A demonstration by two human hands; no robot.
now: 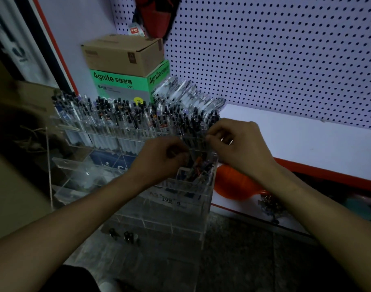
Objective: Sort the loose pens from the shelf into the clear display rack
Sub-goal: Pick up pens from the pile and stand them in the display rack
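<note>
A clear tiered display rack point(75, 165) stands in front of me against the white shelf point(296, 140). Its top rows are packed with upright pens point(121, 114). A heap of loose pens in clear sleeves point(188, 95) leans on the shelf behind the rack. My left hand point(161, 159) is curled over a right-side compartment holding several dark and orange pens point(198, 167); its fingertips are hidden among them. My right hand point(239, 142) is curled at the rack's upper right corner, pinching the tops of pens there.
A brown carton point(123, 55) sits on a green Agnite box point(121, 85) at the back left. White pegboard point(275, 55) forms the back wall. An orange object point(233, 186) lies under the shelf. A few small dark caps point(125, 236) stand in the rack's lowest tier.
</note>
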